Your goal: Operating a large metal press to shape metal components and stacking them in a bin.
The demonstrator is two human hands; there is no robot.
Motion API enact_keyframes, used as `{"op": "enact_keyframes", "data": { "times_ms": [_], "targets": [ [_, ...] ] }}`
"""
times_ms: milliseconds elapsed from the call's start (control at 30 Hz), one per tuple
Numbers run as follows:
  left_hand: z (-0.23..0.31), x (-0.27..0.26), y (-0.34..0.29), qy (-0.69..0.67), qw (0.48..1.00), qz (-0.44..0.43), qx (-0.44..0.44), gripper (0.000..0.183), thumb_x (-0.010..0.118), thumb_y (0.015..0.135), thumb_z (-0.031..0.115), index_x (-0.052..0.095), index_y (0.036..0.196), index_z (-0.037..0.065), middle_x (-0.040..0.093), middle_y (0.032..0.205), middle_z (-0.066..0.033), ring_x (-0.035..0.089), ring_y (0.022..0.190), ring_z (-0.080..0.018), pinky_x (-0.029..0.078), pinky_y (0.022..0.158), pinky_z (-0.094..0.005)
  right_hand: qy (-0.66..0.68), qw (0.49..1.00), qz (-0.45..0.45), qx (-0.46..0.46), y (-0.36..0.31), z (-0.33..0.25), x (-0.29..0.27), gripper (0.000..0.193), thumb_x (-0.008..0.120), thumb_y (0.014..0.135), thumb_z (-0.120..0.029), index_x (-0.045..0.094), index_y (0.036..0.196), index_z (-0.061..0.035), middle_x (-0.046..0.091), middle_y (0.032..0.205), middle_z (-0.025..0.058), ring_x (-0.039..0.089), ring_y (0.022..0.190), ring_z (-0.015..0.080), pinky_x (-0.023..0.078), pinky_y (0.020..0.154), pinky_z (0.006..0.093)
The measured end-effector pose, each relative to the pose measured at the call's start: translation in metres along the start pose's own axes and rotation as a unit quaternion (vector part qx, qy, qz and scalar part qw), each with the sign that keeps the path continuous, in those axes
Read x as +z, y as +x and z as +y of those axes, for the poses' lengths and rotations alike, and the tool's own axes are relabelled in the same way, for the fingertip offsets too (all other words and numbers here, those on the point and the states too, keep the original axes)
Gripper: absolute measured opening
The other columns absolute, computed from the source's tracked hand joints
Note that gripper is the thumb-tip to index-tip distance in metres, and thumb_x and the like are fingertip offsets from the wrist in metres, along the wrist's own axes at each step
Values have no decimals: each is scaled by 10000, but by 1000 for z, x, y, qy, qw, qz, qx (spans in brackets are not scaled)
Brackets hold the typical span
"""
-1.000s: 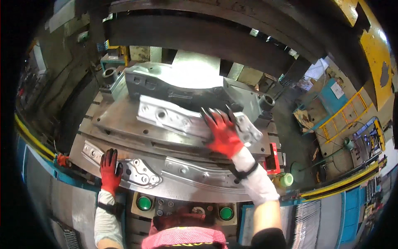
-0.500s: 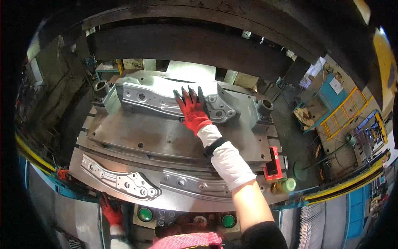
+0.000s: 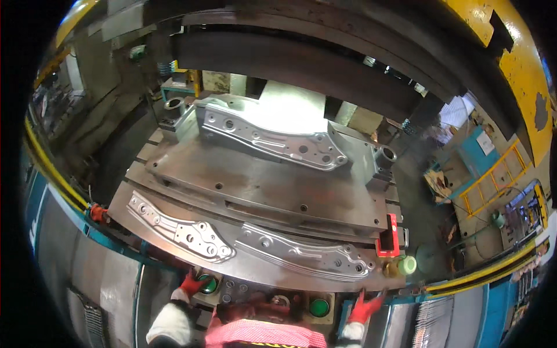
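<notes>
My left hand (image 3: 192, 285), in a red glove with dark fingertips, rests at the left green push button (image 3: 207, 284), its fingers stretched over part of it. To the right of the right green button (image 3: 319, 307), my right hand (image 3: 365, 307) is raised with its red-gloved fingers apart, holding nothing. A long stamped metal bracket (image 3: 261, 140) lies on the steel die (image 3: 261, 180). Nearer, on the bolster ledge, lie another stamped bracket (image 3: 174, 227) at left and a few nested ones (image 3: 301, 250) at right.
Guide bushings (image 3: 383, 157) stand at the die's corners, beneath the dark press ram (image 3: 278, 64). A red box (image 3: 387, 236) and a green-capped bottle (image 3: 407, 265) sit at the ledge's right end. Yellow-striped rails (image 3: 487, 269) flank both sides.
My right hand has left the bracket on the die and come back to the near right. My left hand has shifted right onto the button. The view has tilted.
</notes>
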State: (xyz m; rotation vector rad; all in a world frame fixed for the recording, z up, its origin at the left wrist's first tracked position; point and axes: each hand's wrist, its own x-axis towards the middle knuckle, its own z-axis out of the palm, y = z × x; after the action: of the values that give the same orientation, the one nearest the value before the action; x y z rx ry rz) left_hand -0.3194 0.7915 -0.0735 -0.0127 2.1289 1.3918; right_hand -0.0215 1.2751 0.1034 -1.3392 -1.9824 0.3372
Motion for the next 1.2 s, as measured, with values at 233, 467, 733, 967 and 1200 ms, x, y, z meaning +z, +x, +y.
{"op": "enact_keyframes", "data": {
  "times_ms": [233, 467, 733, 967, 1200],
  "targets": [
    [-2, -4, 9, 135, 990, 23, -25, 1326, 839, 415, 527, 141, 1373, -67, 272, 1401, -237, 265, 1316, -299, 303, 1042, -369, 122, 846, -464, 232, -98, 134, 86, 927, 735, 668, -437, 280, 1333, 21, 446, 1286, 224, 434, 1198, 326, 361, 983, 386],
    [27, 15, 1, 178, 980, 60, -70, 1318, 867, 386, 455, 145, 1396, 14, 295, 1380, -235, 295, 1292, -324, 298, 1052, -369, 69, 886, -409, 208, -105, 143, 101, 1045, 751, 577, -498, 274, 1343, 29, 432, 1294, 249, 434, 1203, 344, 380, 975, 394],
    [14, 10, -4, 190, 974, 108, -54, 1277, 880, 396, 394, 181, 1357, -74, 384, 1325, -246, 393, 1236, -314, 379, 992, -350, 67, 882, -426, 191, -104, 119, 92, 1112, 807, 523, -459, 258, 1342, 54, 450, 1279, 250, 452, 1185, 347, 393, 960, 381],
    [21, 1, -14, 163, 979, 72, -97, 1334, 874, 391, 415, 113, 1389, -37, 249, 1400, -240, 280, 1296, -306, 313, 1036, -341, 34, 884, -436, 164, -118, 141, 116, 1155, 791, 551, -474, 170, 1372, 51, 410, 1309, 260, 424, 1208, 356, 379, 974, 385],
    [-51, 6, 41, 94, 991, 90, -23, 1234, 878, 440, 226, 129, 1371, -83, 400, 1327, -188, 434, 1186, -233, 446, 906, -321, 89, 871, -431, 218, -119, 159, 120, 1154, 770, 568, -509, 162, 1365, 62, 391, 1323, 260, 397, 1231, 346, 359, 996, 370]
  ]
}}
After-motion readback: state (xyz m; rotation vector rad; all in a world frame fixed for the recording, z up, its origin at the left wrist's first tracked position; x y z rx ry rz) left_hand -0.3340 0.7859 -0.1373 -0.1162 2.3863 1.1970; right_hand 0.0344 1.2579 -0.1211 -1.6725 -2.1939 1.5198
